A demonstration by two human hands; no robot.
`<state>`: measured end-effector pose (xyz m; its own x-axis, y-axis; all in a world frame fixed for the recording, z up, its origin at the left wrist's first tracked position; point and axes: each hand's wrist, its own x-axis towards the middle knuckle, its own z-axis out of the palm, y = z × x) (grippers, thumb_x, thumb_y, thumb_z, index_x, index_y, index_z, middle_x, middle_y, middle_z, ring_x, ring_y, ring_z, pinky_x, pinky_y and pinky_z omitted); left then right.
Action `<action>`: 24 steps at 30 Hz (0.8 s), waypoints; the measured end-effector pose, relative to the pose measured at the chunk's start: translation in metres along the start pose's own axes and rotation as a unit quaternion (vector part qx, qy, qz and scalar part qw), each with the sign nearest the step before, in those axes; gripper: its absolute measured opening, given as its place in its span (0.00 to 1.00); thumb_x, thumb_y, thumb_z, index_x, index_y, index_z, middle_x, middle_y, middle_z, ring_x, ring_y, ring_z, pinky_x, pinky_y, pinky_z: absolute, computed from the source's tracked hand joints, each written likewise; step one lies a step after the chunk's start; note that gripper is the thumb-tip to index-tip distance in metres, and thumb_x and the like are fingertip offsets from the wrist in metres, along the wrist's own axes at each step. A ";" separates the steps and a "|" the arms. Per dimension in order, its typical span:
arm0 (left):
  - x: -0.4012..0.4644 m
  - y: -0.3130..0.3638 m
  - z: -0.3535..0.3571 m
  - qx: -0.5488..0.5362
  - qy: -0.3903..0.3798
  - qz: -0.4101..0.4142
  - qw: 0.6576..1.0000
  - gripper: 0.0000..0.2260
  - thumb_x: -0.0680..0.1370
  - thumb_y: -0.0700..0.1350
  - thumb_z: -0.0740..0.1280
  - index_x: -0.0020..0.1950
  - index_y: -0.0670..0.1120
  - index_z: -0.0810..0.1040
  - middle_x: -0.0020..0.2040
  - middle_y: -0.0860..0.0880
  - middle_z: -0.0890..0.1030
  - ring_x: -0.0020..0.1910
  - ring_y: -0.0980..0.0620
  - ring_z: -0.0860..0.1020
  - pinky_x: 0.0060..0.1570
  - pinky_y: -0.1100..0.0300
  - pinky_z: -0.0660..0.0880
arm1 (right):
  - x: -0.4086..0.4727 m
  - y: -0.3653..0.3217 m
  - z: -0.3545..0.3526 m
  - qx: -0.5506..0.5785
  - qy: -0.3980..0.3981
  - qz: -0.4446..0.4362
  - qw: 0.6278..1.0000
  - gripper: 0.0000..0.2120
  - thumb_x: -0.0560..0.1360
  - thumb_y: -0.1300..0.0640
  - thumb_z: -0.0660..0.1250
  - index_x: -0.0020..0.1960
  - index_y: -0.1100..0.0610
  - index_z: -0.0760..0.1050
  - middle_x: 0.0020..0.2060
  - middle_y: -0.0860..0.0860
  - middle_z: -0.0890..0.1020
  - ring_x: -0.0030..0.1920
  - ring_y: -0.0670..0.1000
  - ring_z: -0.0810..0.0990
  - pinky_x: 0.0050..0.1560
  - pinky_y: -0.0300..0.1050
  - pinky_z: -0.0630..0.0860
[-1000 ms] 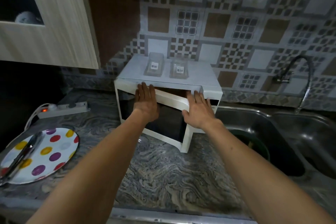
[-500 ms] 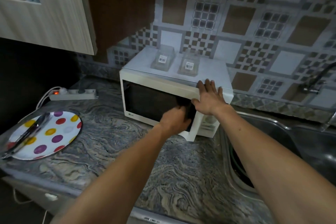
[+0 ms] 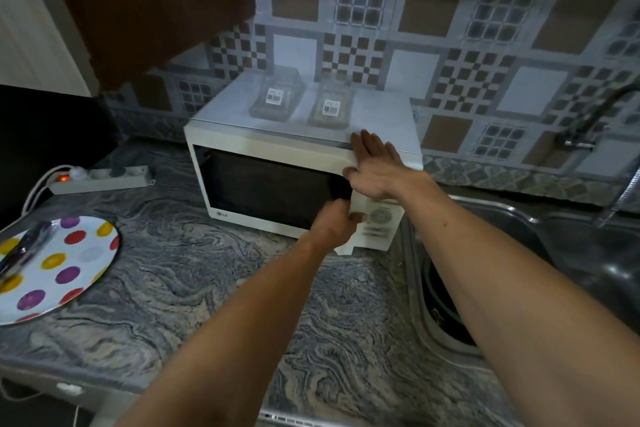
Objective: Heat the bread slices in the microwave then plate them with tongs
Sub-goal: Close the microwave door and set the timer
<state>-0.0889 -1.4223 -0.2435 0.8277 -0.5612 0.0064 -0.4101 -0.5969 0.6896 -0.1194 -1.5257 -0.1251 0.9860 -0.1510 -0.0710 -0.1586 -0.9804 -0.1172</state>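
Your left hand (image 3: 334, 224): arm reaching forward, fingers curled, thumb tip showing at its right side; whether it grips anything cannot be told. Your right hand (image 3: 375, 166): arm extended from the lower right, palm down, fingers straight and close together, pressed flat. Both forearms bare; the two hands near each other, right above left.

You have the microwave (image 3: 277, 180) at the back of the counter (image 3: 214, 288), two small containers (image 3: 301, 102) side by side on top. Left of it lies a power strip (image 3: 104, 177); nearer you, the plate (image 3: 69, 270) carries what may be tongs (image 3: 24, 250). The sink (image 3: 519, 253) sits right.
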 end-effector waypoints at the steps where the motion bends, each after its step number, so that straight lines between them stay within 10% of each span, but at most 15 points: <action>1: 0.001 -0.001 0.000 0.005 0.003 0.006 1.000 0.15 0.79 0.52 0.67 0.57 0.41 0.79 0.47 0.41 0.83 0.45 0.41 0.79 0.39 0.57 0.69 | 0.002 0.001 0.000 -0.003 0.002 -0.004 1.000 0.37 0.81 0.46 0.53 0.81 0.55 0.37 0.80 0.53 0.39 0.80 0.52 0.38 0.79 0.50 0.38; 24: 0.021 0.011 -0.006 0.007 -0.001 -0.040 0.999 0.20 0.78 0.53 0.68 0.63 0.40 0.74 0.54 0.41 0.81 0.51 0.41 0.80 0.51 0.48 0.79 | 0.004 0.018 0.012 0.083 0.128 -0.081 0.985 0.33 0.82 0.46 0.61 0.81 0.56 0.54 0.80 0.53 0.54 0.80 0.53 0.50 0.79 0.48 0.46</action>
<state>-0.0740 -1.4376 -0.2315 0.8569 -0.5131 -0.0494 -0.3485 -0.6472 0.6780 -0.1189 -1.5421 -0.1397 0.9763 -0.0421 0.2122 0.0169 -0.9631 -0.2687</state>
